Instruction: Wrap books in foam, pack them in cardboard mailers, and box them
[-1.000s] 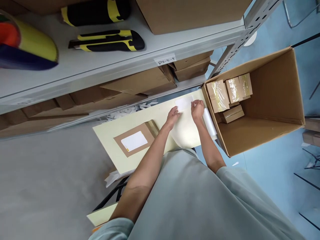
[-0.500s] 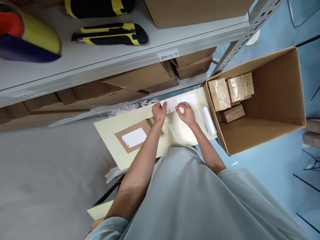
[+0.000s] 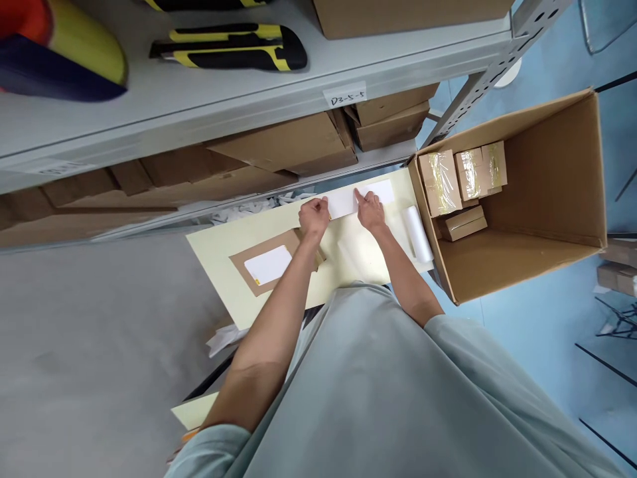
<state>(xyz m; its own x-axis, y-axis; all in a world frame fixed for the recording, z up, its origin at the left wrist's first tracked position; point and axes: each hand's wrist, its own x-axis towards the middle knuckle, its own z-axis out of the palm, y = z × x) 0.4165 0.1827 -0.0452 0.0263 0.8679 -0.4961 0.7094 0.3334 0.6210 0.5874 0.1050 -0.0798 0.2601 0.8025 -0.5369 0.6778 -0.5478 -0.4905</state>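
Note:
A white paper strip [image 3: 342, 202] lies along the far edge of the pale yellow board [image 3: 219, 249]. My left hand [image 3: 314, 216] pinches the strip's left end. With its index finger stretched out, my right hand [image 3: 371, 210] rests on the strip, and more white paper [image 3: 384, 191] shows to its right. Left of my left forearm lies a flat brown cardboard piece [image 3: 239, 264] bearing a white label [image 3: 269, 264]. Near the board's right end sits a white roll [image 3: 417, 234].
An open carton [image 3: 542, 192] at the right holds several small taped boxes [image 3: 440, 182]. Ahead runs a grey shelf [image 3: 223, 99] with a black and yellow cutter [image 3: 233, 46]; brown boxes [image 3: 288, 143] stand beneath it. The shelf's perforated post [image 3: 478, 79] rises beside the carton.
My right hand has gone from a pinch at the paper to a stretched index finger on it. More of the strip shows between my hands. The view has shifted slightly.

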